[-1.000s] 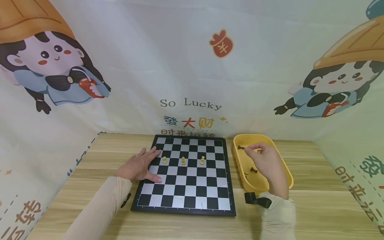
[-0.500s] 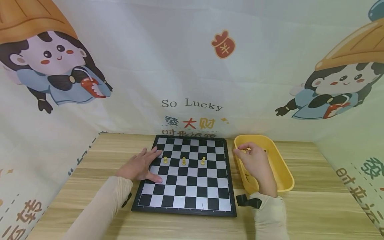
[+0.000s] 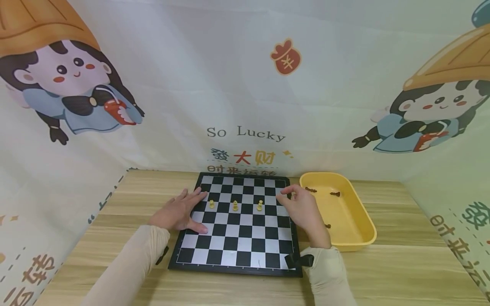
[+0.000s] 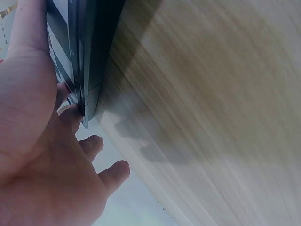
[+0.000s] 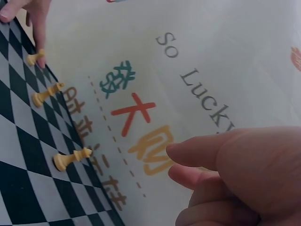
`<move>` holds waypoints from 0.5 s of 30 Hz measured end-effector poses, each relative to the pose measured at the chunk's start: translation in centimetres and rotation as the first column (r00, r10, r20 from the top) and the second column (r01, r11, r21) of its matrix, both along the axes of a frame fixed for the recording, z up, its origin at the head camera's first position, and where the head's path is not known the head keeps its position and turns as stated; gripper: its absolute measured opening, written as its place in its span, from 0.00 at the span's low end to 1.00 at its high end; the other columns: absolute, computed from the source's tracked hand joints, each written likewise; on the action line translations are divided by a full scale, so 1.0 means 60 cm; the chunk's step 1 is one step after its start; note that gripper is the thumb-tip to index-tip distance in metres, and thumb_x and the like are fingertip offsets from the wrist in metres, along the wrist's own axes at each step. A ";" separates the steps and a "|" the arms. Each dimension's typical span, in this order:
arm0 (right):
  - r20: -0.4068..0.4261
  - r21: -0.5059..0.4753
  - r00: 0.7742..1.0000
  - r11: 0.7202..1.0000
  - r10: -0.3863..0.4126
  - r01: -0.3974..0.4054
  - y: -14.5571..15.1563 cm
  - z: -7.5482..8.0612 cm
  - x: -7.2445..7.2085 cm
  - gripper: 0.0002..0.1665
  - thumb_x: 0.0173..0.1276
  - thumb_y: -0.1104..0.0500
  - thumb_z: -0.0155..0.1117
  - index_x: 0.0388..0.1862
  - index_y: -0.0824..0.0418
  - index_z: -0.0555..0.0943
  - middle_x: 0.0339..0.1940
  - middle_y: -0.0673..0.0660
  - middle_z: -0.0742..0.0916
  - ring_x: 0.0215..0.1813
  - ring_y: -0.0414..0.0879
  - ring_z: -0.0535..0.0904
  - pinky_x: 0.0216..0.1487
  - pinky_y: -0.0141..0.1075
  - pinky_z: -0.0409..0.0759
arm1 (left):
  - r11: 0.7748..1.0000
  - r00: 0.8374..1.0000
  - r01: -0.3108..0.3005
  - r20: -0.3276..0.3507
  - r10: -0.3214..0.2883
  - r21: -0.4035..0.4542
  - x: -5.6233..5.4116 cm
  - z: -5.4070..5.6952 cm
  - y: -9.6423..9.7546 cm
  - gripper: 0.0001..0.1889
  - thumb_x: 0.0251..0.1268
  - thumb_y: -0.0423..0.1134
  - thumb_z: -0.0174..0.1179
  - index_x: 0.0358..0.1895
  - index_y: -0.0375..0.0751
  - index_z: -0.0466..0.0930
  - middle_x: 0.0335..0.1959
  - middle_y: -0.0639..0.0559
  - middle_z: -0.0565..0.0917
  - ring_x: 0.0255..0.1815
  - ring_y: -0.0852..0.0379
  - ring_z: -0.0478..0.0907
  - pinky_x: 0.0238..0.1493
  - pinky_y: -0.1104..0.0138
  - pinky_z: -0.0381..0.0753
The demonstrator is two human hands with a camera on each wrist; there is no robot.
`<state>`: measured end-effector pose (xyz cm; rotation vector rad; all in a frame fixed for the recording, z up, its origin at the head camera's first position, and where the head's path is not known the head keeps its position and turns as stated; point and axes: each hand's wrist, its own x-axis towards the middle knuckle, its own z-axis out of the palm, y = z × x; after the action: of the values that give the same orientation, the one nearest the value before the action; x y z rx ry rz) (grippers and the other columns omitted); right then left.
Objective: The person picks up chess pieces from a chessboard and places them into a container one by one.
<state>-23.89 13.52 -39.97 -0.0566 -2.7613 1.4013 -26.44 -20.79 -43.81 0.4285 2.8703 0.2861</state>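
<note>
A black-and-white chessboard (image 3: 250, 243) lies flat on the wooden table, bearing three pale yellow chess pieces in a row: left chess piece (image 3: 212, 204), middle chess piece (image 3: 235, 206) and right chess piece (image 3: 260, 205). My left hand (image 3: 178, 211) rests across the board's left edge with fingers spread and thumb on the squares. In the left wrist view, some fingertips extend past the board's dark edge (image 4: 89, 52). Over the board's right side is my right hand (image 3: 303, 209), near the right piece. Its thumb and index finger almost meet, with nothing visible between them (image 5: 221, 174).
To the right of the board stands a yellow tray (image 3: 361, 216). Several dark chess pieces lie in it, among them one dark piece (image 3: 335, 194) near the back. A printed cloth (image 3: 245, 85) hangs behind the table.
My right hand has moved left, out of the yellow tray to above the board's right side, uncovering dark pieces in the tray. My left hand and the yellow pieces stay in place.
</note>
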 end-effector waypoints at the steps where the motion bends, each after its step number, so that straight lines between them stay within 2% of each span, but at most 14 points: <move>1: 0.006 -0.003 1.000 1.000 0.002 -0.002 -0.003 -0.003 -0.002 0.17 0.72 0.52 0.66 0.53 0.61 0.82 0.16 0.49 0.69 0.19 0.44 0.65 0.22 0.32 0.63 | 1.000 1.000 0.000 -0.001 0.000 0.000 0.000 0.000 0.000 0.65 0.39 0.73 0.72 0.82 0.47 0.55 0.85 0.41 0.52 0.83 0.28 0.47 0.78 0.32 0.55; 6: -0.012 -0.012 0.999 0.999 0.038 -0.038 -0.014 -0.019 -0.013 0.15 0.71 0.55 0.68 0.50 0.62 0.83 0.16 0.49 0.70 0.19 0.43 0.64 0.21 0.32 0.62 | 1.000 1.000 -0.001 0.001 0.001 0.007 0.000 0.001 0.000 0.65 0.39 0.72 0.72 0.82 0.47 0.54 0.85 0.42 0.52 0.83 0.28 0.46 0.78 0.32 0.55; 15: 0.032 -0.001 0.997 0.997 0.072 -0.072 -0.036 -0.043 -0.022 0.16 0.70 0.54 0.67 0.51 0.62 0.83 0.15 0.49 0.70 0.17 0.42 0.64 0.19 0.31 0.60 | 1.000 1.000 0.004 0.006 -0.004 0.014 0.004 0.006 0.002 0.64 0.40 0.71 0.72 0.82 0.46 0.55 0.85 0.41 0.52 0.83 0.28 0.46 0.78 0.32 0.55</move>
<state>-25.19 11.34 -42.55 0.0202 -2.8165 1.4290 -26.22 -20.66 -43.43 0.4347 2.8630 0.3071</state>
